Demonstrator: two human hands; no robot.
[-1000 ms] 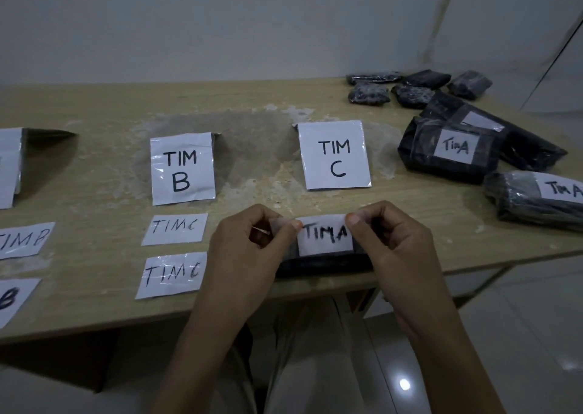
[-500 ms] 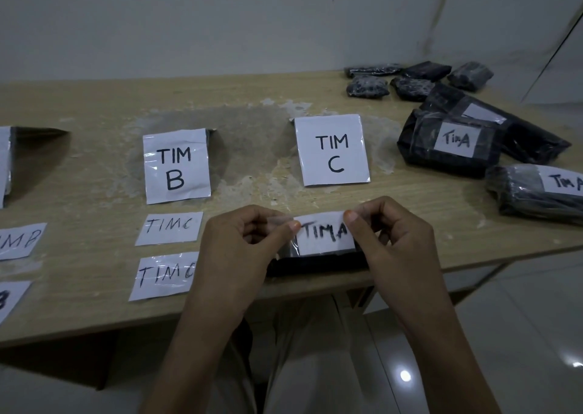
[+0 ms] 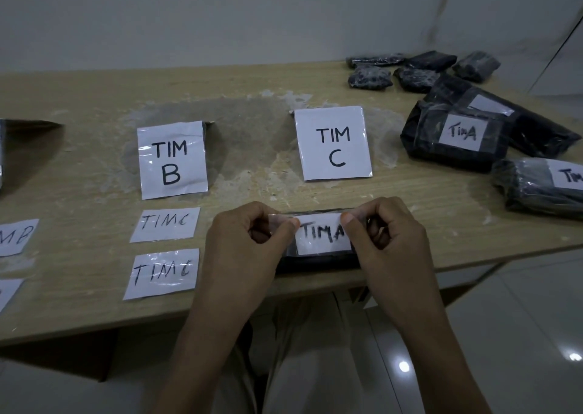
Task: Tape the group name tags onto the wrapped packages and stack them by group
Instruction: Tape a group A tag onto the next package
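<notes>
While laid over a dark package (image 3: 315,261) at lower centre, a light, floppy tag (image 3: 321,235) is pinched at its sticky tape ends by fingers of the left hand (image 3: 249,249) and right hand (image 3: 389,243), judged the safest hold.

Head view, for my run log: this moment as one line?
left hand: pinches tape | right hand: pinches tape | TIM A tag: over black package | stage: taping tag down

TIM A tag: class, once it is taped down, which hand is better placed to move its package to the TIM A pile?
Probably the right hand: the labelled TIM A packages lie on its side, right of the TIM A tag it pinches.
</notes>
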